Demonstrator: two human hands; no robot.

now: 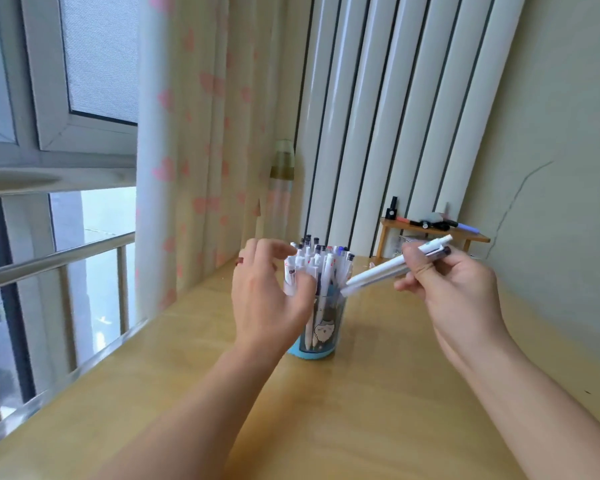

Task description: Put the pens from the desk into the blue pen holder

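Blue pen holder (pixel 317 336): upright on the counter (pixel 361 410), mid-frame, crowded with pens (pixel 317 263); left hand (pixel 269 299) beside it, fingers loosely spread against the bunch, gripping nothing plainly; right hand (pixel 454 285) pinching two white pens (pixel 395 266), tips angled at the rim, not yet in; no loose pens visible on the counter; task judged nearly complete.

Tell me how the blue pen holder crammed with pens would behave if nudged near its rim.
The tall, narrow blue pen holder, packed with white pens standing above its rim, probably tips rather than slides. The left hand touching those pens likely steadies it.
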